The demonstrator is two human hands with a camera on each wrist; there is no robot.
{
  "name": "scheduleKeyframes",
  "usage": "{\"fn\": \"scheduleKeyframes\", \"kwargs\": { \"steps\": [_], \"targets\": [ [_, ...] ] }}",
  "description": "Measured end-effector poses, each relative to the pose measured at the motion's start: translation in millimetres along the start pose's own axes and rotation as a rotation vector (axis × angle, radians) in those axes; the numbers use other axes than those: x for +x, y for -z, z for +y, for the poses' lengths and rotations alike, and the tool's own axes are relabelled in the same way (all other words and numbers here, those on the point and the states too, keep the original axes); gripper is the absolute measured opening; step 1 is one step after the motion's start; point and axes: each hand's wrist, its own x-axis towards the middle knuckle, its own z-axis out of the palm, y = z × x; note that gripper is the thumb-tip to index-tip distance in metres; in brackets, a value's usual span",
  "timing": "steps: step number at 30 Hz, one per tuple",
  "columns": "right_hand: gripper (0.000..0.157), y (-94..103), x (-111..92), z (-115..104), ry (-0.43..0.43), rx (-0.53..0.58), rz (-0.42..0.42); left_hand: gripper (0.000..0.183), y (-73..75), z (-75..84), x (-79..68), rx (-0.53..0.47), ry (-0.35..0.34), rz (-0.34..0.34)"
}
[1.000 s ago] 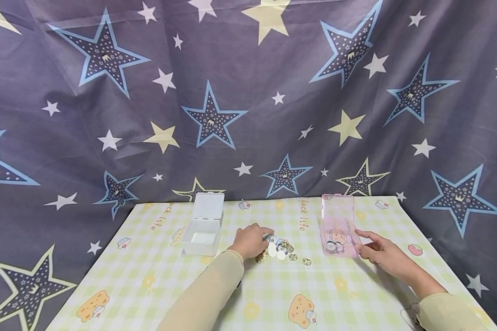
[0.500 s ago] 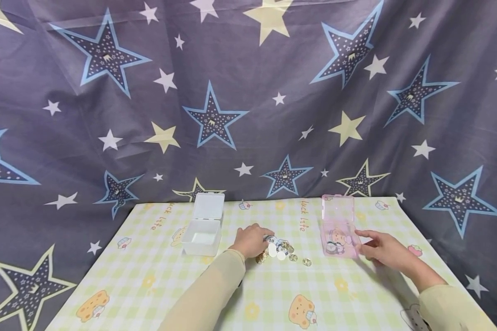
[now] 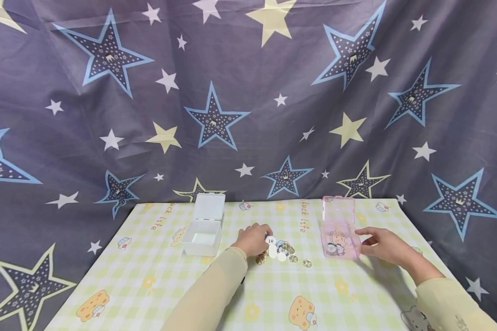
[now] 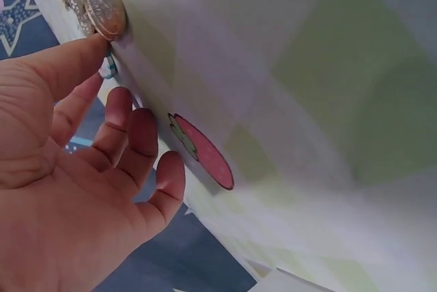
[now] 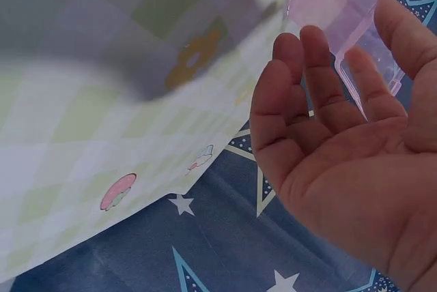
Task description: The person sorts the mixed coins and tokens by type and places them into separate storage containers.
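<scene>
Over a small pile of round tokens, my left hand (image 3: 252, 240) lowers its fingertips at the left edge. In the left wrist view, its thumb and index finger pinch a teal-edged token (image 4: 109, 67), mostly hidden, beside gold coins (image 4: 104, 5). White discs (image 3: 273, 250) and gold coins (image 3: 293, 259) make up the pile; one white piece reads "10". My right hand (image 3: 383, 248) reaches to the right side of a clear pink box (image 3: 329, 230), fingertips touching or very near its wall, fingers relaxed. The box's lid stands up, and several printed discs (image 3: 335, 249) show inside.
Left of the pile stands a white box (image 3: 200, 248) with its lid raised. A green-and-white checked cloth (image 3: 215, 301) with cartoon prints covers the table. Behind hangs a dark star-patterned curtain (image 3: 248, 138). One gold coin (image 3: 307, 263) lies apart, right of the pile.
The left fingertips have shifted slightly at the pile's edge, and the "10" token is more exposed. My right hand stays beside the pink box. The head view has tilted a little.
</scene>
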Motion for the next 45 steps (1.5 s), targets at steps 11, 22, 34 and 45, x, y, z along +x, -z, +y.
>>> {"fn": "scheduleKeyframes", "kwargs": {
  "steps": [11, 22, 34, 45],
  "targets": [
    [0.065, 1.3, 1, 1, -0.032, -0.013, -0.024, 0.03, -4.2, -10.3, 3.5, -0.126, -0.04, 0.08],
    [0.072, -2.1, -3, 7, -0.024, 0.05, -0.05, 0.025, -7.5, -14.3, -0.3, -0.289, -0.065, 0.138],
    [0.074, -3.2, -4, 12, -0.051, 0.111, -0.081, 0.024, -9.6, -15.5, -3.0, -0.491, -0.07, 0.173],
    [0.078, -4.5, -4, 14, -0.076, 0.18, -0.106, 0.024, -3.4, -3.1, -4.5, -0.642, -0.072, 0.186]
  ]
}}
